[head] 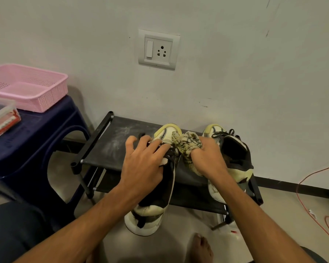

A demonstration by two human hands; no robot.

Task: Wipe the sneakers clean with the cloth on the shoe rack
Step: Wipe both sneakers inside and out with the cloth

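Two black, white and pale-yellow sneakers lie on the black shoe rack [106, 147], toes toward the wall. My left hand [144, 164] rests over the laces of the left sneaker [154, 209] with fingers spread, holding it down. My right hand [207, 158] grips a bunched beige patterned cloth [188, 145] and presses it against the right side of that sneaker's toe. The right sneaker [234, 154] sits just beyond my right hand, partly hidden by my wrist.
A dark blue plastic stool [38, 137] stands left of the rack, carrying a pink basket [32, 88] and a clear lidded box [2, 118]. A wall socket [158, 49] is above. A red cable [311, 186] runs along the floor on the right. My bare foot [201, 247] is below.
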